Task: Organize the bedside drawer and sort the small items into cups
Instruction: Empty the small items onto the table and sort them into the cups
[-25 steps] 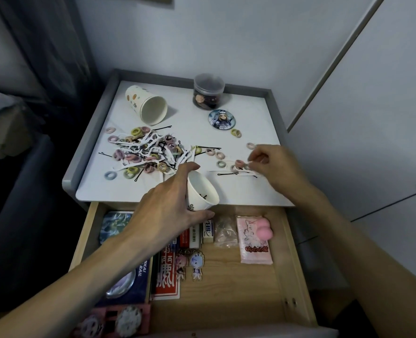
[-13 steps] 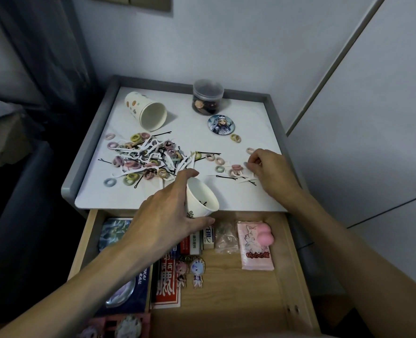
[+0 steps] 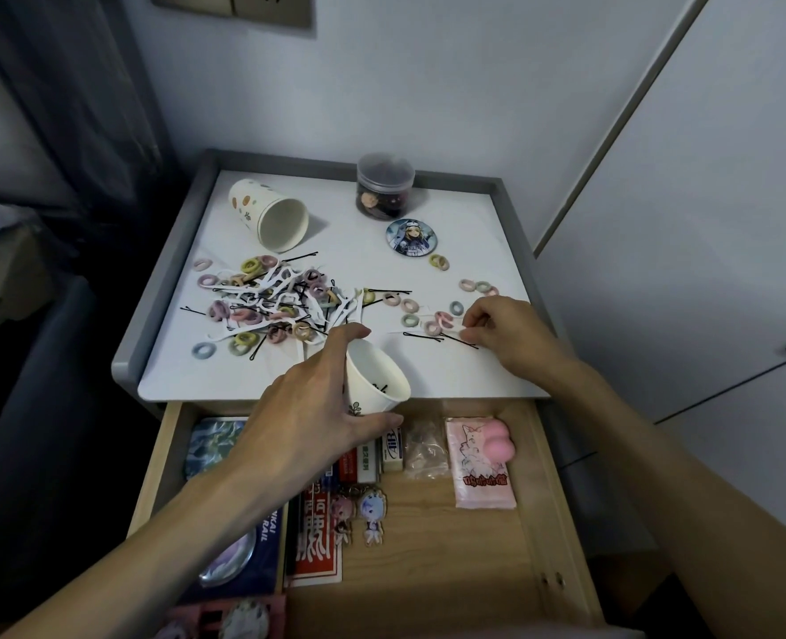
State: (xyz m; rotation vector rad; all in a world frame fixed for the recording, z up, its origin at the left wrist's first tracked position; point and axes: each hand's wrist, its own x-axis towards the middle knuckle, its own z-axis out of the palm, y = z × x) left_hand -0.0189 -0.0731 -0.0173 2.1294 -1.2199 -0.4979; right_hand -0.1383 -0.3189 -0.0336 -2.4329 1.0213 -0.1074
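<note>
Here, one tilted paper cup (image 3: 377, 385) is clasped in the curled grip of the left hand (image 3: 308, 417) at the table (image 3: 451, 375) front edge. The grip of the right hand (image 3: 501, 334) is curled onto a black hairpin (image 3: 455, 341); whether it is pinched cannot be told. Two cups are counted; the second cup (image 3: 276, 219) is lying sideways.

Bare tabletop (image 3: 336, 214) between tipped cup (image 3: 269, 219) and lidded jar (image 3: 384, 186), tangled pile of hair ties (image 3: 271, 304) just in front.

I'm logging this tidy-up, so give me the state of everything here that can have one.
Drawer, pulled open.
Held paper cup, tilted, a few dark pins inside.
Left hand, grips that cup.
Patterned paper cup, lying on its side, looks empty.
Clear jar, upright, lid on.
Right hand, fingers curled at a bobby pin; grip unclear.
</note>
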